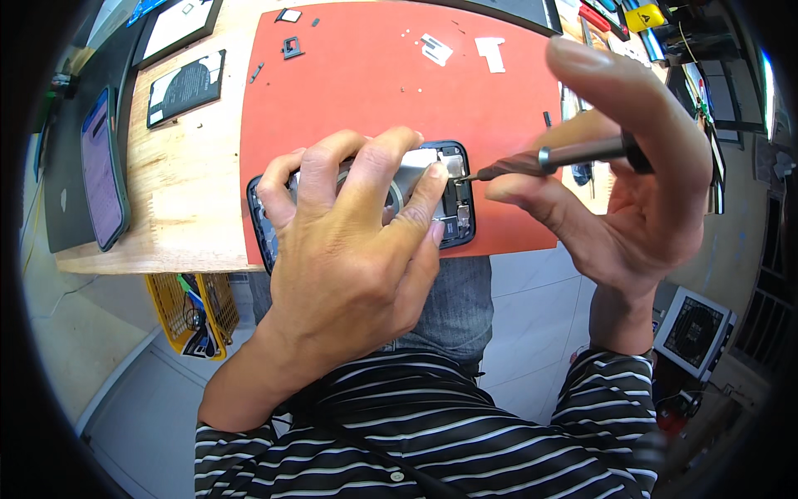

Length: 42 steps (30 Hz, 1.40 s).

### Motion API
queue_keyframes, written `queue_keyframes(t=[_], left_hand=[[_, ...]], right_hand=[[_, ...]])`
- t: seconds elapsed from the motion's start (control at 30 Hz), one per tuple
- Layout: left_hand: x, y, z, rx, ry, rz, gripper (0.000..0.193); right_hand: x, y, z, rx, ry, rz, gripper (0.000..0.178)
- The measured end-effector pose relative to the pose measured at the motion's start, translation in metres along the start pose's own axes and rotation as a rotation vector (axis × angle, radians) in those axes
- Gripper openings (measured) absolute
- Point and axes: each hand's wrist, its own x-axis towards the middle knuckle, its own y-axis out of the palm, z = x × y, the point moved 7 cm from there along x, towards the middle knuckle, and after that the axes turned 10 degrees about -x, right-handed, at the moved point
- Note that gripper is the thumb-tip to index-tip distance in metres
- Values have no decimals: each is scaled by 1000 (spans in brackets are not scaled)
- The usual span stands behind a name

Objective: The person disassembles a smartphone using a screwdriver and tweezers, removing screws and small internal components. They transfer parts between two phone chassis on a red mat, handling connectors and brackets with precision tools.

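Observation:
An opened smartphone [456, 156] with its inner parts showing lies crosswise at the front edge of a red mat [349, 83]. My left hand [349, 216] spreads over its middle and grips it, fingertips along the far edge, and hides much of the inside. A screwdriver [544, 160] with a brown twisted shaft is held in my right hand [640, 183], thumb below it and one finger raised above. Its thin tip meets the phone's inside near the right end, close to a left fingertip.
Small phone parts, such as a dark frame piece [291, 47] and white pieces [490, 54], lie on the mat. Leftward are a black phone part [187, 87], an upright phone [105, 170] and a dark laptop [66, 158]. Tools [598, 21] lie far right. A yellow basket [170, 312] stands below.

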Motion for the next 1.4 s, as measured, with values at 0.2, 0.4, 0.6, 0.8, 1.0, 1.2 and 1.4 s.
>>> queue_keyframes(t=[0.2,0.4,0.6,0.8,1.0,1.2,1.4], left_hand=[[-1,0,-1,15,16,6,32],[-1,-1,0,-34,39,44,24],[-1,-2,-3,-2,71,-9,35],[-1,0,-2,-28,139,-147,36],[2,-3,0,-93,141,-285,25],[4,-3,4,-100,210,-341,25],[4,0,16,-313,59,-392,27]], right_hand=[[7,-3,10,-133,-34,335,62],[1,1,11,76,44,288,55],[-9,5,10,103,-33,277,80],[-13,3,-9,244,316,92,78],[-16,24,-36,318,468,-117,66],[-15,37,-43,393,444,-146,66],[-18,25,-38,383,490,-188,70]])
